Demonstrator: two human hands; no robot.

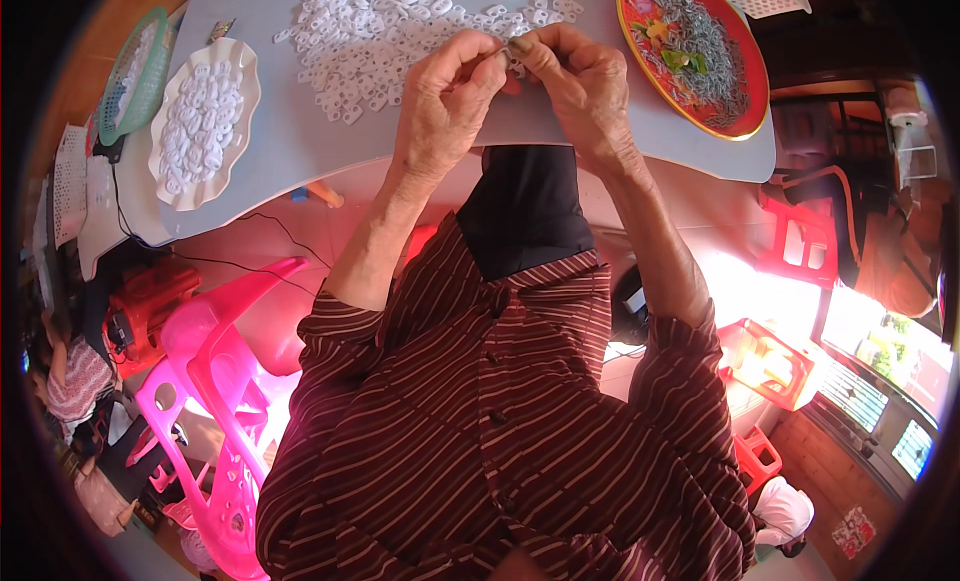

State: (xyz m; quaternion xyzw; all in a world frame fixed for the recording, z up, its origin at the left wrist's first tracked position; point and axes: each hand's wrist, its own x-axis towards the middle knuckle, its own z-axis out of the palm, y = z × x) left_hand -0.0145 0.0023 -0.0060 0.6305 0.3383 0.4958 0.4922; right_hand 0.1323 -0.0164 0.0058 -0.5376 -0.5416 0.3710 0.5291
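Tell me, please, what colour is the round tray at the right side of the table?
The round tray is red with a yellow rim, seen best in the head view.

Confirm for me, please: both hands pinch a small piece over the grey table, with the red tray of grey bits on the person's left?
Not quite. The head view shows the red tray on the person's right. The left hand and right hand do pinch a small piece over the grey table.

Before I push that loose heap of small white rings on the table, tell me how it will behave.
The white rings look thin and light, so they would probably scatter rather than slide together. Being flat, they seem unlikely to roll. Some near the table edge might fall.
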